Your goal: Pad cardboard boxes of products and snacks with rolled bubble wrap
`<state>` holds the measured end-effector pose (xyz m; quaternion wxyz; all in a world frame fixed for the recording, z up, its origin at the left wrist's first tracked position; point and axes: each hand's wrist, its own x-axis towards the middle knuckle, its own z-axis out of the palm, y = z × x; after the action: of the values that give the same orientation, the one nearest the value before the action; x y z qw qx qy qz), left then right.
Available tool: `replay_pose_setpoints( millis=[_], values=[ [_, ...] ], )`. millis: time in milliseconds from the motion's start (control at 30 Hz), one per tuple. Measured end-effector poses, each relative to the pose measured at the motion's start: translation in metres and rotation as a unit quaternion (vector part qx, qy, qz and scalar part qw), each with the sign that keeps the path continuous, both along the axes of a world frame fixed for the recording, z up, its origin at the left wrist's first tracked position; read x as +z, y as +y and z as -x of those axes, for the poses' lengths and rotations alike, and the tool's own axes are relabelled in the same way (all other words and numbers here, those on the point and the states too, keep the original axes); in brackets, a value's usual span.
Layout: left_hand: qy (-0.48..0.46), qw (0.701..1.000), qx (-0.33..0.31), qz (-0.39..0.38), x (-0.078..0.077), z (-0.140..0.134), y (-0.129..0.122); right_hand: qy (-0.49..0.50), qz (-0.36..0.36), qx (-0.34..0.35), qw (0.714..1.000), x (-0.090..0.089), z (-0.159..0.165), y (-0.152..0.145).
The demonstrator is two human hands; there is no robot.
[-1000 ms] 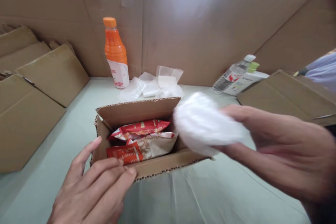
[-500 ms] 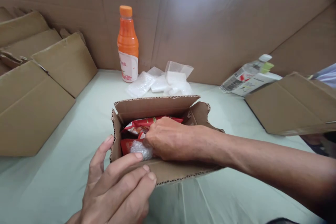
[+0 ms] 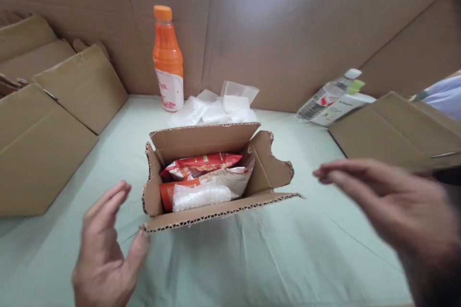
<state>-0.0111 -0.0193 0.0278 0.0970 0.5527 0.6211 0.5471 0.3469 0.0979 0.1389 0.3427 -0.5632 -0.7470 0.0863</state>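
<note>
An open cardboard box (image 3: 277,165) stands in the middle with its flaps up. Inside it lie a red snack packet (image 3: 212,159) at the back, a second red and cream packet (image 3: 241,184) before it, and a bubble-wrapped item (image 3: 201,196) along the front wall. My left hand (image 3: 106,249) is off the box's left side, fingers raised and thumb apart, its tip close to the near left corner; nothing is in it. To the right of the box, clear of it, hovers my right hand (image 3: 385,201), slightly blurred, fingers stretched out and holding nothing I can see.
Behind the box stand an orange drink bottle (image 3: 168,62) and a heap of bubble-wrap pieces (image 3: 223,105). Large cardboard boxes (image 3: 46,148) are at the left. At the right, a clear bottle (image 3: 327,96) leans beside another carton (image 3: 389,129). A cardboard wall (image 3: 281,33) closes the back.
My right hand has come out of the box and moved right, uncovering the packets and bubble-wrapped item. My left hand has drawn back left from the box's front edge.
</note>
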Motion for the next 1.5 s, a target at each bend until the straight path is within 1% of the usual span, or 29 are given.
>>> replay_pose_setpoints(
  millis=[33, 67, 133, 167, 200, 233, 300, 333, 400, 467, 533, 600, 700, 767, 833, 867, 967, 1033, 1100, 1133, 1200, 1267, 1300, 1400, 1500],
  values=[
    [-0.034, 0.998, -0.019, 0.059, -0.012, 0.001, -0.003, 0.012, 0.040, 0.024, 0.999, -0.023, -0.007, -0.009],
    [-0.061, 0.992, -0.034, 0.108, -0.022, 0.000, -0.006, 0.022, 0.087, 0.041, 0.995, -0.047, -0.006, -0.016],
    [-0.107, 0.978, -0.056, 0.172, -0.038, 0.000, -0.007, 0.054, 0.131, 0.075, 0.987, -0.089, 0.015, -0.024],
    [-0.129, 0.972, -0.059, 0.186, -0.041, 0.000, -0.005, 0.075, 0.140, 0.081, 0.984, -0.104, 0.032, -0.023],
    [-0.150, 0.968, -0.057, 0.191, -0.042, 0.000, -0.001, 0.097, 0.141, 0.086, 0.982, -0.113, 0.050, -0.020],
    [-0.168, 0.966, -0.053, 0.190, -0.040, 0.000, 0.005, 0.116, 0.137, 0.091, 0.979, -0.119, 0.067, -0.013],
    [-0.190, 0.966, -0.038, 0.173, -0.029, -0.001, 0.022, 0.148, 0.129, 0.107, 0.975, -0.118, 0.090, 0.002],
    [-0.195, 0.967, -0.033, 0.159, -0.023, -0.004, 0.032, 0.162, 0.129, 0.111, 0.972, -0.115, 0.094, 0.009],
    [-0.208, 0.968, -0.046, 0.135, -0.012, -0.016, 0.051, 0.181, 0.145, 0.095, 0.968, -0.110, 0.085, 0.014],
    [-0.222, 0.961, -0.098, 0.134, -0.007, -0.035, 0.064, 0.189, 0.166, 0.029, 0.967, -0.109, 0.059, 0.005],
    [-0.232, 0.942, -0.175, 0.168, -0.008, -0.058, 0.067, 0.179, 0.172, -0.057, 0.967, -0.114, 0.025, -0.018],
    [-0.236, 0.921, -0.231, 0.208, -0.013, -0.077, 0.062, 0.155, 0.166, -0.123, 0.966, -0.119, -0.003, -0.052],
    [-0.227, 0.901, -0.276, 0.245, -0.023, -0.098, 0.054, 0.132, 0.164, -0.178, 0.961, -0.125, -0.025, -0.099],
    [-0.211, 0.892, -0.311, 0.252, -0.027, -0.115, 0.059, 0.142, 0.153, -0.223, 0.952, -0.129, -0.038, -0.118],
    [-0.194, 0.877, -0.361, 0.251, -0.028, -0.144, 0.073, 0.165, 0.138, -0.278, 0.936, -0.132, -0.057, -0.129],
    [-0.183, 0.869, -0.390, 0.245, -0.027, -0.164, 0.083, 0.175, 0.129, -0.306, 0.927, -0.133, -0.069, -0.134],
    [-0.141, 0.839, -0.478, 0.217, -0.021, -0.242, 0.120, 0.189, 0.096, -0.384, 0.898, -0.139, -0.112, -0.150],
    [-0.124, 0.825, -0.508, 0.214, -0.019, -0.298, 0.144, 0.184, 0.056, -0.419, 0.887, -0.145, -0.139, -0.161],
    [-0.108, 0.820, -0.515, 0.224, -0.020, -0.346, 0.161, 0.186, 0.019, -0.429, 0.884, -0.152, -0.163, -0.172],
    [-0.101, 0.825, -0.505, 0.231, -0.022, -0.366, 0.165, 0.193, 0.006, -0.425, 0.884, -0.156, -0.175, -0.176],
    [-0.090, 0.839, -0.480, 0.238, -0.030, -0.391, 0.164, 0.217, -0.009, -0.402, 0.890, -0.163, -0.198, -0.181],
    [-0.081, 0.845, -0.474, 0.233, -0.039, -0.403, 0.156, 0.247, -0.018, -0.366, 0.897, -0.168, -0.219, -0.182],
    [-0.075, 0.842, -0.483, 0.227, -0.042, -0.405, 0.152, 0.263, -0.022, -0.350, 0.899, -0.170, -0.229, -0.180],
    [-0.054, 0.817, -0.533, 0.213, -0.047, -0.410, 0.147, 0.310, -0.037, -0.310, 0.898, -0.172, -0.248, -0.168],
    [-0.028, 0.788, -0.579, 0.207, -0.047, -0.422, 0.152, 0.321, -0.071, -0.292, 0.898, -0.173, -0.253, -0.154]
  ],
)
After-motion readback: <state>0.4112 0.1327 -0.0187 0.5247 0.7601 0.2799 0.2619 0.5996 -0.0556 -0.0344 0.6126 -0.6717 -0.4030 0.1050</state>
